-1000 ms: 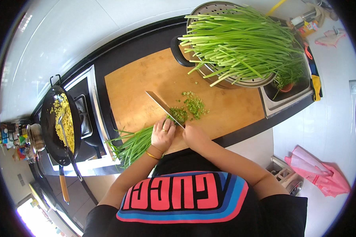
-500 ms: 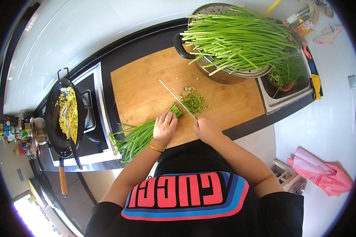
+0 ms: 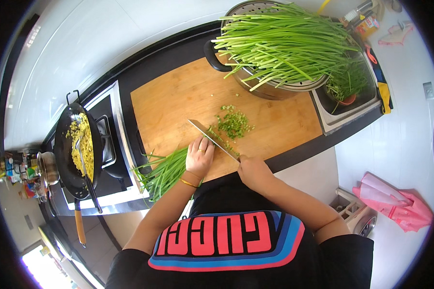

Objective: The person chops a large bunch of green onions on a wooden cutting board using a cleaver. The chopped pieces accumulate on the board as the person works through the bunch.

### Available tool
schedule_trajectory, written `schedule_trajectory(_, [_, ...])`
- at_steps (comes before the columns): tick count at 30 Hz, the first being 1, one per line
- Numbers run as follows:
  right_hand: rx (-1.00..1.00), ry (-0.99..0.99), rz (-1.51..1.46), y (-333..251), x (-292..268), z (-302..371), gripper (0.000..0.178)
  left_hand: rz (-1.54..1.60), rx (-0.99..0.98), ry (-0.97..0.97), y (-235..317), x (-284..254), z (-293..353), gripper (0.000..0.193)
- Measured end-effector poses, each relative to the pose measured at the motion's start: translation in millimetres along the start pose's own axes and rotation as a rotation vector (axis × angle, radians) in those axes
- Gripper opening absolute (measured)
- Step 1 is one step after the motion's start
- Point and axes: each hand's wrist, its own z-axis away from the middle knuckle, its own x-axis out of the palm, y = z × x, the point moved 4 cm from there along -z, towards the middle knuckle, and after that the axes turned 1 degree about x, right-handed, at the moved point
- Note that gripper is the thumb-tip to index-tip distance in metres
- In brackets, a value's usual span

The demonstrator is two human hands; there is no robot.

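I am looking from afar into a kitchen. At the left end of the dark surface [image 3: 171,60] I see a stove [image 3: 119,177] bearing a wok [image 3: 64,156] of yellow food [image 3: 88,145]; at the right end, a metal sink [image 3: 341,122]. Between them, a wooden board [image 3: 173,96] carries chopped greens [image 3: 234,123] beside a kitchen knife [image 3: 202,131], with a large pot [image 3: 270,90] by its far right corner. Behind runs a pale wall [image 3: 125,24].

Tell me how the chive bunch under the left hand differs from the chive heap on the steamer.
Size: the chive heap is far bigger than the chive bunch.
Place: the chive bunch lies over the edge of the cutting board, while the chive heap lies across the steamer.
Handling: the left hand presses down the chive bunch beside the knife; no hand touches the chive heap.
Shared: both are long, thin, green stalks.
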Motion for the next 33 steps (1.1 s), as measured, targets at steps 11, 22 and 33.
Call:
schedule_trajectory(11, [0.050, 0.002, 0.017, -5.1, 9.0, -1.8, 0.014, 0.010, -0.015, -0.049, 0.5, -1.0, -1.2, 0.022])
schedule_trajectory(22, [0.021, -0.033, -0.022, -16.0, 11.6, -46.7, 0.015, 0.014, 0.007, -0.054, -1.6, 0.6, 0.3, 0.022])
schedule_trajectory(33, [0.022, 0.030, -0.010, -0.1, 25.9, -57.3, 0.020, -0.046, 0.012, 0.017, 1.4, -1.9, -0.6, 0.022])
